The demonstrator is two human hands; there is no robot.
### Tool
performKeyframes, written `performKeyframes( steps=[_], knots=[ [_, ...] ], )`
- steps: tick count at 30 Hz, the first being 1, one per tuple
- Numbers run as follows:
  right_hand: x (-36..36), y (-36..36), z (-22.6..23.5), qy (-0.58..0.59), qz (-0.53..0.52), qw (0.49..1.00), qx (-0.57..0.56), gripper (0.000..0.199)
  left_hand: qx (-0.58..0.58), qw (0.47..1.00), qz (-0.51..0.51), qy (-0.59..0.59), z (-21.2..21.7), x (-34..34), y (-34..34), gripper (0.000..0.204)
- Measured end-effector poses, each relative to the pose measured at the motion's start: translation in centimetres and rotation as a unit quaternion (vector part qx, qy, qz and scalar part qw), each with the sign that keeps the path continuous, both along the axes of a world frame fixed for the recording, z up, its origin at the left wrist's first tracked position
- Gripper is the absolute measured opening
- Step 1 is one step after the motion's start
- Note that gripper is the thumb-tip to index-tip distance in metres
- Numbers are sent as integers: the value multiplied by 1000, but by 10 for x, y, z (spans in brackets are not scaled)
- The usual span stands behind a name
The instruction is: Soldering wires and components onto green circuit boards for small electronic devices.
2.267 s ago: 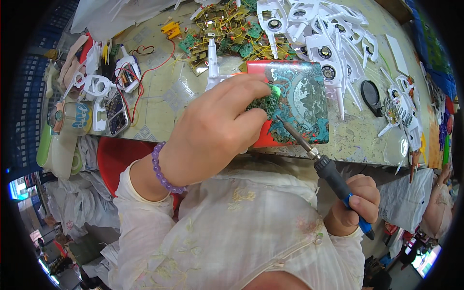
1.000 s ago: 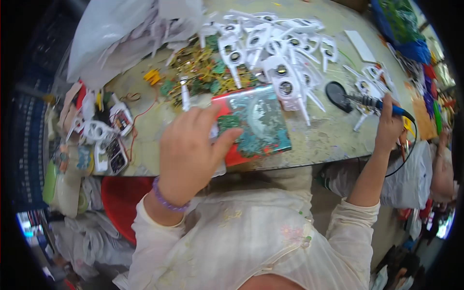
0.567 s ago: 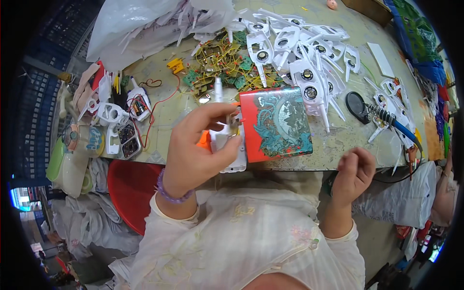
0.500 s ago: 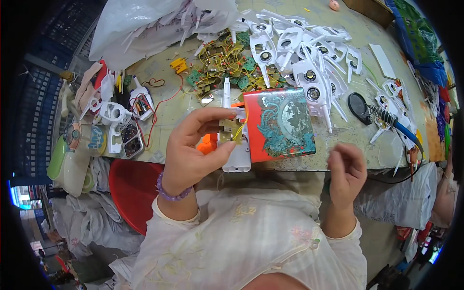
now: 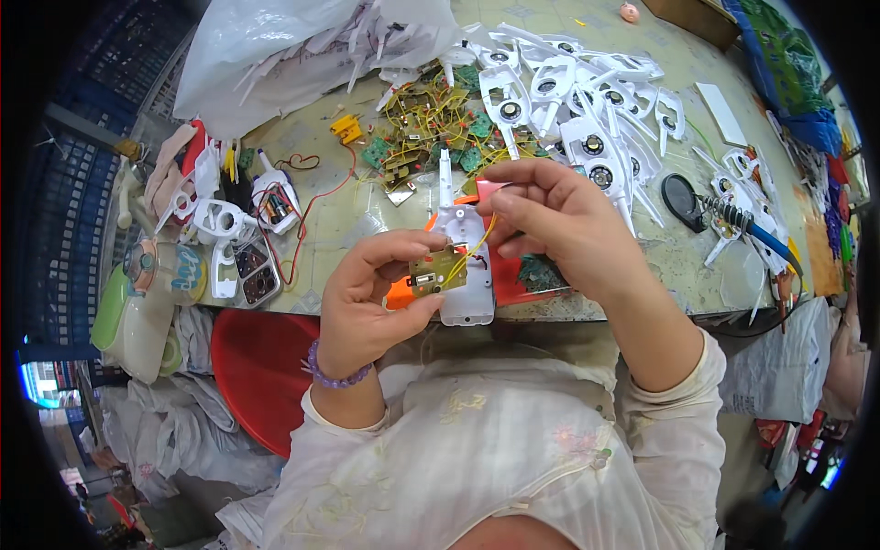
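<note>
Between the thumb and fingers of my left hand [image 5: 362,284] is a small circuit board [image 5: 431,272], held upright by its edges. Yellow wires [image 5: 478,244] run from it up to my right hand [image 5: 573,229], whose thumb and forefinger pinch their ends. Behind the board a white plastic housing [image 5: 468,302] with a narrow stem lies open side up near the table's front edge. Under my right hand sits a red box with a dark patterned top [image 5: 541,273], largely covered. An orange object [image 5: 401,293] shows partly behind my left fingers.
Beyond my hands lies a heap of wired circuit boards [image 5: 426,128], with many white plastic shells [image 5: 596,110] to its right. A soldering iron [image 5: 770,246] rests in its coiled holder at the right. A red basin [image 5: 261,376] stands below the table's left front edge.
My right hand has come in from the right, over the red box, and taken hold of the yellow wires. The board in my left hand has turned its flat side more into view.
</note>
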State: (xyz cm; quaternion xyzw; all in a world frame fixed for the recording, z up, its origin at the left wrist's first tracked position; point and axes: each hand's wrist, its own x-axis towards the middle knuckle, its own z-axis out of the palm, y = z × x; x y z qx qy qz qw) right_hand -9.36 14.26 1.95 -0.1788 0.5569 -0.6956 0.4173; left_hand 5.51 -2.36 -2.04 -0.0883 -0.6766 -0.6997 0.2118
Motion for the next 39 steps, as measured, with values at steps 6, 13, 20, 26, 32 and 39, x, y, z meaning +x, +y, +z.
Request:
performKeyframes(
  steps=[6,13,20,26,32,39],
  knots=[
    [17,-2,-1,310,-104,942,-79,13,-207,964,164,-17,4,-3,-2,50],
    [27,3,-5,674,-121,713,-148,26,-270,946,180,13,27,-26,17,25],
    [-10,63,-36,654,-250,685,199,16,-229,956,183,-16,19,-27,16,16],
    [-27,93,-72,471,-253,736,416,18,-214,949,230,-27,16,-28,17,11],
    [-36,114,-70,341,-375,851,135,12,-238,937,254,-14,17,-29,12,12],
    [-37,98,-38,496,-294,777,251,12,-153,952,261,-39,15,-23,16,15]
  ],
)
